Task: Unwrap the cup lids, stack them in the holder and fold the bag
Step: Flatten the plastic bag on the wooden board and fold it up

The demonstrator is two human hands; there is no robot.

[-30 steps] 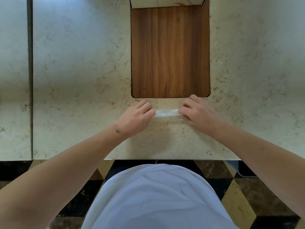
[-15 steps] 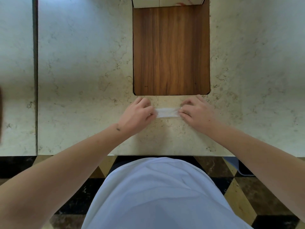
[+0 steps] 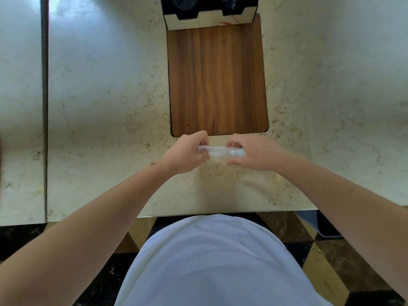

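Far left of the frame: a dark seam (image 3: pixel 45 107) runs top to bottom through the pale marble counter (image 3: pixel 99 85).

Centre left: your left hand (image 3: pixel 185 153) sits just below the middle of the frame, fingers curled, pinching the left end of the bag (image 3: pixel 220 151). The bag is clear plastic, folded down to a narrow strip lying crosswise between your two hands; whether it touches the counter or is held just above it, you cannot tell from this view.

Centre: a wooden inset panel (image 3: pixel 217 80) fills the upper middle, its near edge just above your knuckles. At its far end, top centre of the frame, stands the holder (image 3: pixel 209 18), with dark lids (image 3: pixel 183 5) showing inside.

Centre right: your right hand (image 3: pixel 254 153) grips the right end of the strip, fingers curled over it, thumb beneath.

Bottom centre: your white shirt (image 3: pixel 209 261), over a checkered floor (image 3: pixel 320 261).
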